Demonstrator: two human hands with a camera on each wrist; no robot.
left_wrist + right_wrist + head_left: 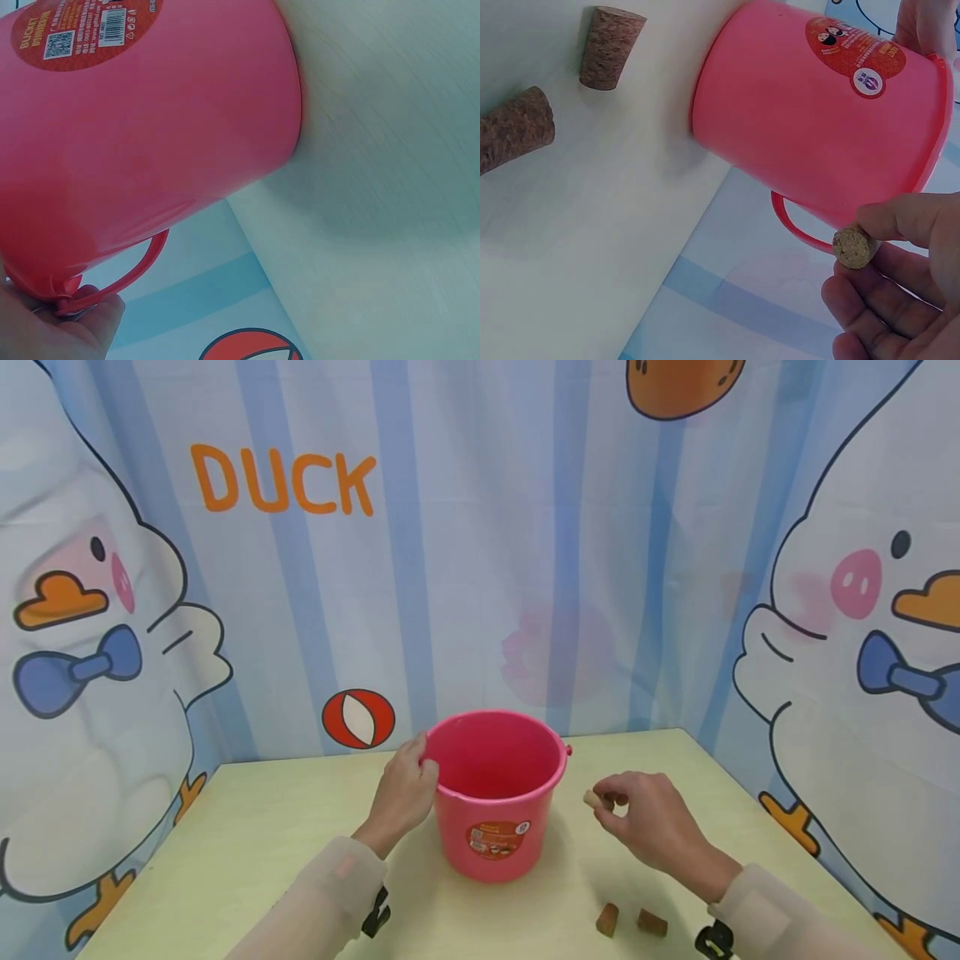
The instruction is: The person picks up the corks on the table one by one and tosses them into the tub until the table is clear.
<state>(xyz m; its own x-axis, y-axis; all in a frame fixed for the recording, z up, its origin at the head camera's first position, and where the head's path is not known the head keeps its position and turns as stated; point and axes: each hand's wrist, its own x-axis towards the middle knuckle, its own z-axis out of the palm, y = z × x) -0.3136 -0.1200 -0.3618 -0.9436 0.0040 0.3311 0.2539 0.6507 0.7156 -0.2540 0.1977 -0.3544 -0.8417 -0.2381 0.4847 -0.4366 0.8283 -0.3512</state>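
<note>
A pink bucket (491,827) with an orange label stands upright on the table. My left hand (405,789) grips its rim on the left side, thumb towards me; the left wrist view shows the fingers (101,322) at the handle joint. To the right of the bucket, apart from it, my right hand (656,818) pinches a cork stopper (853,248) between thumb and fingers, above the table. Two more cork stoppers, one (607,919) on the left and one (652,922) on the right, lie on the table below the right hand.
The pale yellow table (300,810) reaches back to a blue-striped curtain (480,568) printed with ducks and a ball. The bucket's handle (802,229) hangs down behind it. Straps with black buckles (716,939) sit on the sleeves.
</note>
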